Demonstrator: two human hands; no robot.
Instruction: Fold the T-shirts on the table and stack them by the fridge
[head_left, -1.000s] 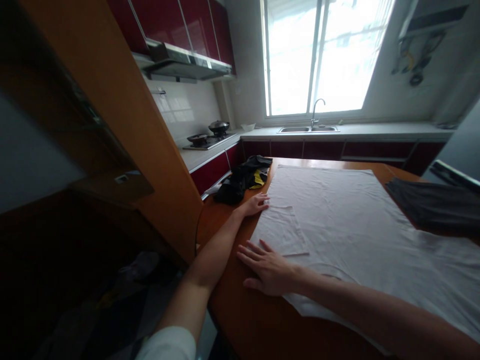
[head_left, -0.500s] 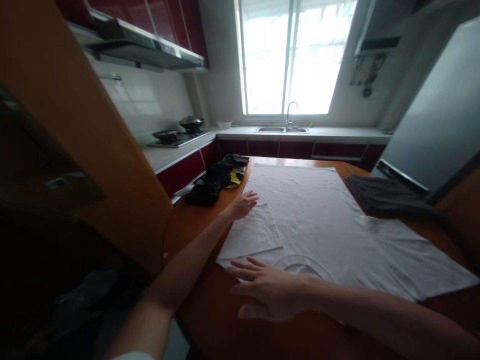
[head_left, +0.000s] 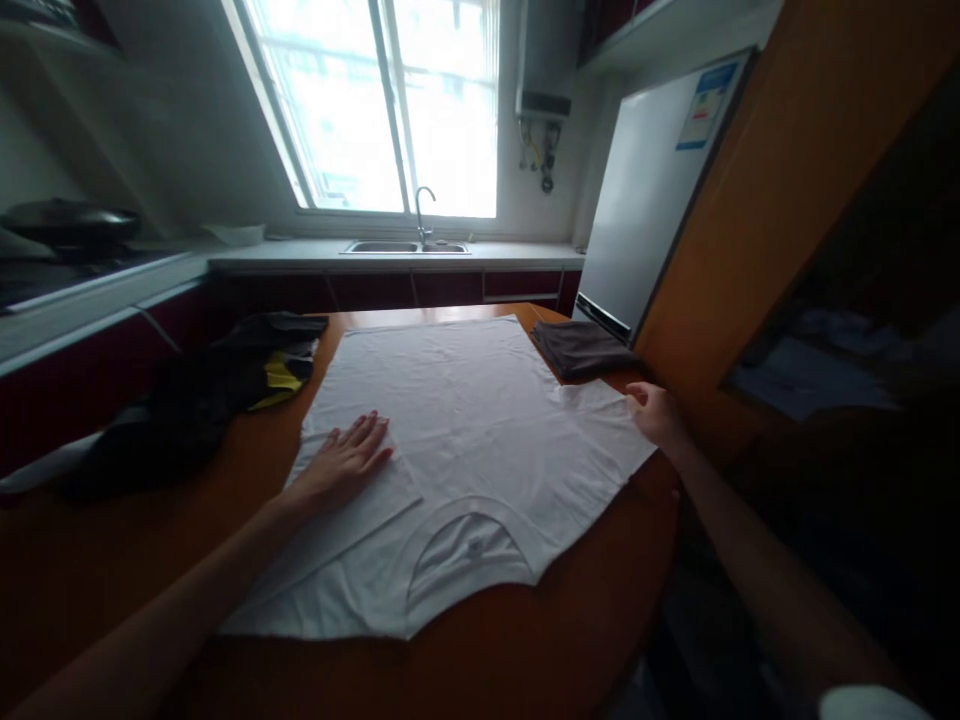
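A white T-shirt (head_left: pixel 465 400) lies spread on the wooden table (head_left: pixel 585 610), its neckline toward me. Its left sleeve is folded inward over the body, while the one on the right sticks out sideways. My left hand (head_left: pixel 346 460) rests flat on the folded sleeve, fingers stretched out. At the right, my right hand (head_left: pixel 652 412) pinches the edge of the outstretched sleeve between thumb and fingers.
Dark clothes with a yellow patch (head_left: pixel 281 378) lie in a heap at the table's left. A folded dark grey garment (head_left: pixel 581 348) sits at the far right, near the fridge (head_left: pixel 649 190). Behind is a counter with a sink (head_left: pixel 405 247).
The view has turned right. My right hand has moved from near the neckline to the right sleeve and taken hold of its edge. My left hand stays on the folded sleeve side.
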